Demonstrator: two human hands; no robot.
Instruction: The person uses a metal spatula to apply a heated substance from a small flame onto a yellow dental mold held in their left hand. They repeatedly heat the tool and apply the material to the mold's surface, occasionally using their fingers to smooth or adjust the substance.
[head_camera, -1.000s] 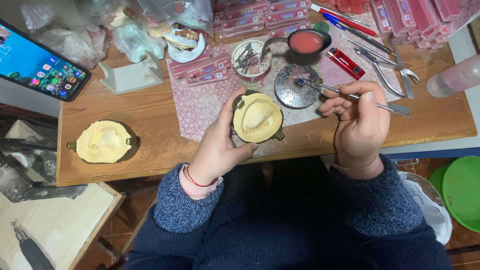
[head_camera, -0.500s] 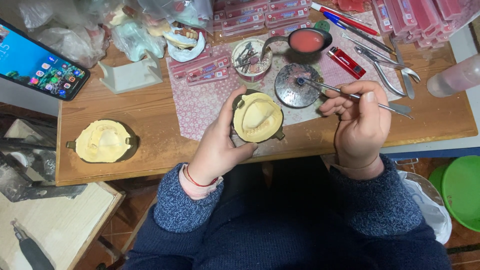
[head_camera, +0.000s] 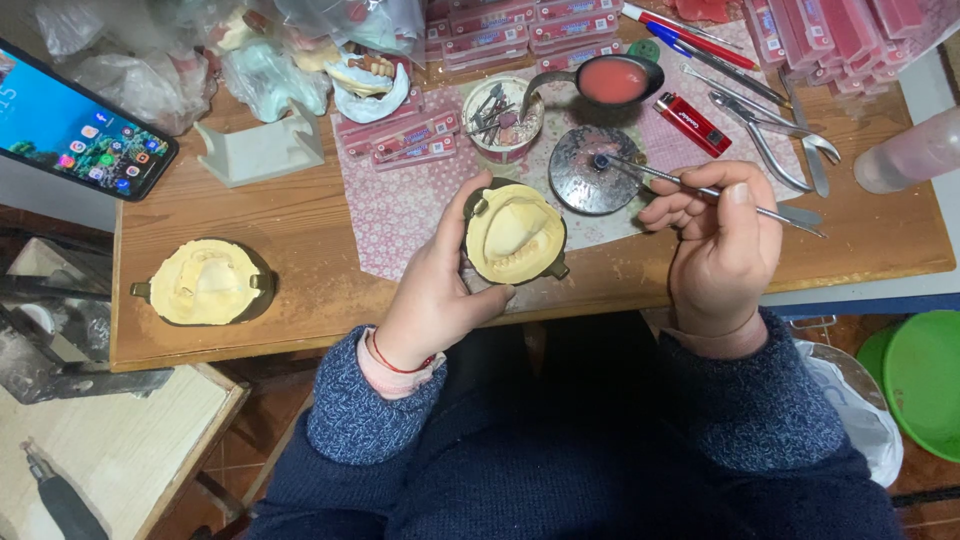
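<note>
My left hand (head_camera: 440, 285) grips a metal flask half (head_camera: 515, 232) filled with pale yellow plaster that carries a dental arch mould, held over the table's front edge. My right hand (head_camera: 718, 240) pinches a thin metal hand instrument (head_camera: 700, 190). Its tip rests on a round metal dish (head_camera: 590, 178) just right of the flask. A second plaster-filled flask half (head_camera: 205, 282) lies on the wooden table (head_camera: 310, 260) to the far left, apart from both hands.
A patterned pink cloth (head_camera: 400, 205) covers the table middle. On it: a cup of small tools (head_camera: 503, 115), a ladle of pink wax (head_camera: 610, 80), a red lighter (head_camera: 693, 122), pliers (head_camera: 775, 140), pink tooth trays (head_camera: 500, 35). A phone (head_camera: 70, 130) leans left; green bowl (head_camera: 925, 385) lower right.
The flask in my left hand has tilted very slightly. The instrument tip stays on the round metal dish; otherwise nothing has visibly moved.
</note>
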